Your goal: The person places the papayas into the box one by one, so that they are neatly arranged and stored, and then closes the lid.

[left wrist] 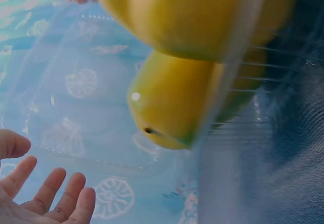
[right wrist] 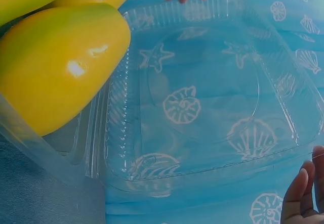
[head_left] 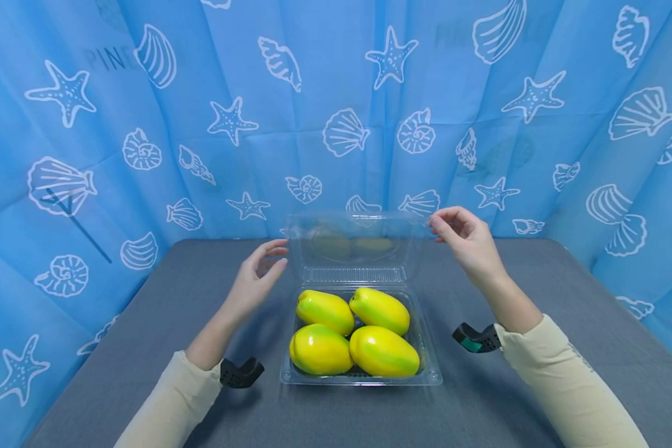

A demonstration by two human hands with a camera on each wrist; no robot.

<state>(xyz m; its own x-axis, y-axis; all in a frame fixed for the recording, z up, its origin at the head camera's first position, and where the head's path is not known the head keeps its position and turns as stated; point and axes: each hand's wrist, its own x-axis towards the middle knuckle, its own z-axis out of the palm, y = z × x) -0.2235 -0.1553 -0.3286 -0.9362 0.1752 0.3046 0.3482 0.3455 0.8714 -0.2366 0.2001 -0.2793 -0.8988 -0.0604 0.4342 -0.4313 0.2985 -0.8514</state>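
Observation:
A clear plastic clamshell box (head_left: 435, 377) stands on the table with its hinged lid (head_left: 406, 249) raised at the back. Several glossy yellow-green, oval fruits (head_left: 384, 351) lie in its base; they resemble mangoes or papayas. At the lid's upper right corner, my right hand (head_left: 467, 242) pinches the edge between thumb and fingers. My left hand (head_left: 257, 274) is beside the lid's left edge, fingers loosely bent and holding nothing. In the left wrist view, that hand's fingers (left wrist: 50, 193) are spread apart from the lid. The right fingers (right wrist: 296, 191) show at the lid's edge in the right wrist view.
A grey cloth covers the table (head_left: 201, 292). Behind and along both sides hangs a blue curtain (head_left: 325, 81) printed with white shells and starfish. Black camera mounts (head_left: 242, 373) sit at both wrists, below the beige sleeves (head_left: 173, 398).

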